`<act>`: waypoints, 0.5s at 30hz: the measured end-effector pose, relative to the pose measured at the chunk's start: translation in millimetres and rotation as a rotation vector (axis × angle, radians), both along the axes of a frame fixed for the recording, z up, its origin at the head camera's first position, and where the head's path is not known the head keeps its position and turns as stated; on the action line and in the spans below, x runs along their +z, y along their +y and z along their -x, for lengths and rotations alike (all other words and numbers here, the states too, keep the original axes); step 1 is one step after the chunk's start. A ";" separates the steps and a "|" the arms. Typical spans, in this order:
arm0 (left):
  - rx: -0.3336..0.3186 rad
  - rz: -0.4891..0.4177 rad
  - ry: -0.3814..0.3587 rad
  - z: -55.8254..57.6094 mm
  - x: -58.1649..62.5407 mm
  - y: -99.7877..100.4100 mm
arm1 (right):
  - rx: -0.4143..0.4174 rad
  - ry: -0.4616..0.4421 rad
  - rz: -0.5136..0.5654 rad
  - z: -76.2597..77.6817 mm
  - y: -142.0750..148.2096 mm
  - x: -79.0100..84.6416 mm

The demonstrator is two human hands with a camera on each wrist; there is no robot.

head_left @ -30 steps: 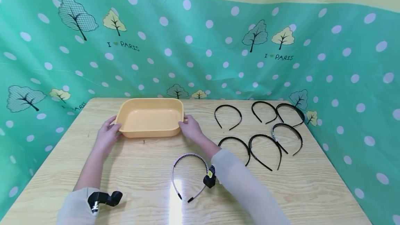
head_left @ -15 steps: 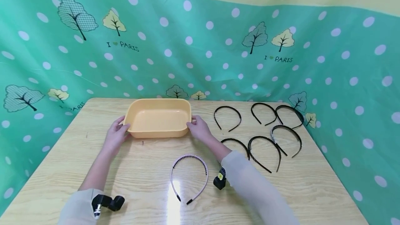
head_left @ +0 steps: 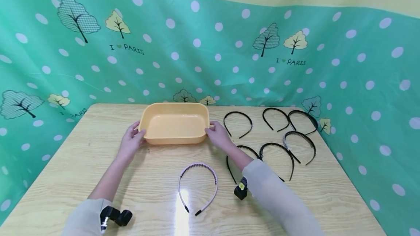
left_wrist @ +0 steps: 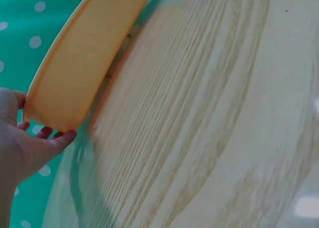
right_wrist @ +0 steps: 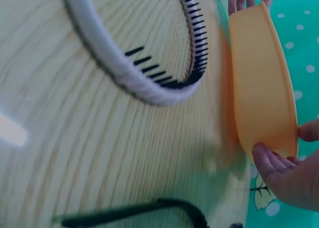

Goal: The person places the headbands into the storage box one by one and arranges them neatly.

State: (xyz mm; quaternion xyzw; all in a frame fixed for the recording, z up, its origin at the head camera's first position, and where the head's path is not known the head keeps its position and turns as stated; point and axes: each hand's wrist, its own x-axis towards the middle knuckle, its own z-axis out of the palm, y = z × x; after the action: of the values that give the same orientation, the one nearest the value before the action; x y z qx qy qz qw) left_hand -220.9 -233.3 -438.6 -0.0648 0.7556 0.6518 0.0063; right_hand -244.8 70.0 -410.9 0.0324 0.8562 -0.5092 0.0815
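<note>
A pale orange plastic tray (head_left: 177,141) is at the back of the table, its inside facing me with nothing in it. My left hand (head_left: 131,142) grips its left end, thumb at the front corner. At the opposite end my right hand (head_left: 219,136) holds the rim, thumb in front and the other fingers behind. In the left wrist view, fingertips (left_wrist: 68,135) curl under the tray's lower edge. Nearer to me lies a lilac headband (head_left: 198,164) with dark inner teeth and black tips; it shows large in the right wrist view.
Several black headbands lie on the right of the wooden table (head_left: 157,192), among them one at the back (head_left: 238,112) and one with a shiny side (head_left: 296,132). My right forearm passes over a nearer black headband (head_left: 229,168). A green dotted cloth (head_left: 210,61) hangs behind.
Both hands have moved to the right with the tray between them, along the back of the table. The headbands have stayed where they were.
</note>
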 end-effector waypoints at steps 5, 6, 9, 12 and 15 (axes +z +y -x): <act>-0.001 -0.005 0.011 -0.2 -0.5 8.1 | -0.009 0.007 0.015 -1.5 7.9 -0.5; 0.000 -0.004 0.011 -0.4 -0.6 9.5 | -0.010 0.008 0.017 -2.1 9.2 -0.3; 0.001 -0.002 0.013 -0.4 -0.6 13.9 | -0.016 0.010 0.014 -3.8 13.3 0.3; -0.004 0.000 0.020 0.7 -1.4 17.7 | -0.018 0.024 0.011 -4.9 18.1 -0.7; -0.016 0.006 0.021 2.4 -3.3 21.0 | -0.012 0.030 0.014 -5.6 23.5 -2.8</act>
State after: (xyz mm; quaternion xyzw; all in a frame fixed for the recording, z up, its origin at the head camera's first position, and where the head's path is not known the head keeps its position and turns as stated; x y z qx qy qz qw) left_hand -223.2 -212.4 -442.0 -0.0519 0.7580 0.6502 0.0036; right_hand -239.2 93.5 -413.7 0.0293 0.8534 -0.5162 0.0657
